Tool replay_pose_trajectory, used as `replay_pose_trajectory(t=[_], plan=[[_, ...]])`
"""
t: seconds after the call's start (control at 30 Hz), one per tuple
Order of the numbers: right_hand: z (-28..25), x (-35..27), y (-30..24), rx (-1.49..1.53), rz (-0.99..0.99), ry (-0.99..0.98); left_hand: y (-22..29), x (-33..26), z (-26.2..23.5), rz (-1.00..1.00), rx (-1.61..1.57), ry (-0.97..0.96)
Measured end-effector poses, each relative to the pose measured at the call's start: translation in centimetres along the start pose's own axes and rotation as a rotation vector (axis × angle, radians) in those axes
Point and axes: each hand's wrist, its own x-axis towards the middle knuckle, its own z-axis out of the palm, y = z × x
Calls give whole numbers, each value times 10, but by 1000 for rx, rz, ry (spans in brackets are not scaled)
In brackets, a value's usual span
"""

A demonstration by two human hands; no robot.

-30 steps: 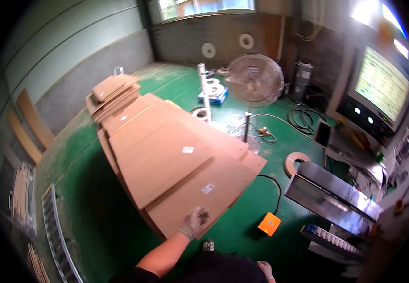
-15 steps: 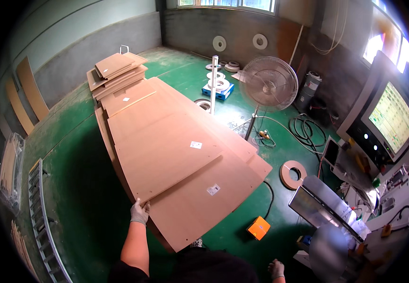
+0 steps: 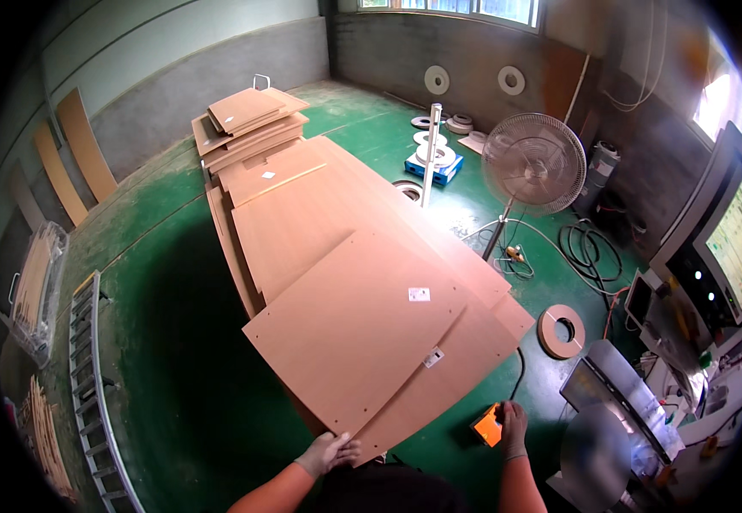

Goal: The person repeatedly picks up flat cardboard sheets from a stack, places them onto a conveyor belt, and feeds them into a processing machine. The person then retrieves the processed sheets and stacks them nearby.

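My left hand [image 3: 328, 453], in a pale glove, grips the near corner of a flat brown wood panel [image 3: 358, 329]. This panel lies askew on top of other panels, with small holes near its edges and a white label [image 3: 419, 294]. Beneath it a larger brown panel [image 3: 465, 350] shows along the right side, with its own label [image 3: 433, 356] partly covered. My right hand [image 3: 514, 425], also gloved, is raised on the right with loosely bent fingers apart and nothing visible in them. In the picture it overlaps an orange box [image 3: 486, 426] that sits lower, on the floor.
More panels [image 3: 251, 128] are piled at the far end. To the right stand a pedestal fan [image 3: 535, 162], a roll of edging [image 3: 561, 332] and a machine with a screen [image 3: 737, 248]. A metal ladder [image 3: 88, 385] lies to the left on the green floor [image 3: 161, 342].
The top panel has turned and slid toward me, its near corner moving right with my left hand. My right hand has risen from the lower edge. The whole view has shifted slightly.
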Motion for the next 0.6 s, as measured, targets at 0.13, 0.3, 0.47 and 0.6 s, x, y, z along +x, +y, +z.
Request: replay_pose_trajectory(t=[0.13, 0.3, 0.47, 0.6], plan=[[59, 12, -72, -289, -234, -73, 8, -53, -77, 10, 315, -70], [146, 66, -61, -498, -241, -69, 35, -56, -155, -74, 366, -18], [155, 57, -70, -701, -208, -217, 45, 3, -186, 392, 159, 441], [123, 59, -29, -866, -501, -309, 84, 8, -149, 518, 533, 790]])
